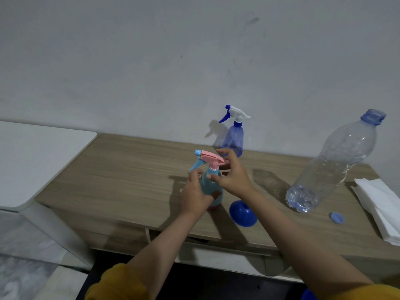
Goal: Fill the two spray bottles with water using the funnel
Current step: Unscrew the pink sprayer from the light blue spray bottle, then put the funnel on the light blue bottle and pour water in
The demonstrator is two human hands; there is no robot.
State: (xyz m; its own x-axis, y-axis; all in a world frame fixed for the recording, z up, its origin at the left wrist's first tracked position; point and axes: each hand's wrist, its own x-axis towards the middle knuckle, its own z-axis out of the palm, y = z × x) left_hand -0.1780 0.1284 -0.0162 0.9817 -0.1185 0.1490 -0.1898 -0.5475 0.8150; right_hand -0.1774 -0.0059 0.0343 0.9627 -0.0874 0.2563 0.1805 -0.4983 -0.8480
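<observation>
A light blue spray bottle (207, 185) with a pink and blue trigger head stands near the middle of the wooden table (121, 174). My left hand (194, 194) grips its body from the left. My right hand (232, 173) holds its fingers curled round the pink trigger head at the neck. A second, darker blue spray bottle (234, 137) with a white and blue head stands behind, by the wall. The blue funnel (243, 213) lies mouth-down on the table just right of the held bottle. A large clear water bottle (333, 163) stands uncapped at the right, with a little water at its bottom.
The water bottle's blue cap (337, 218) lies on the table near the front right. A stack of white tissues (383, 208) sits at the right edge. A white surface (32, 156) adjoins the table on the left. The wall runs close behind.
</observation>
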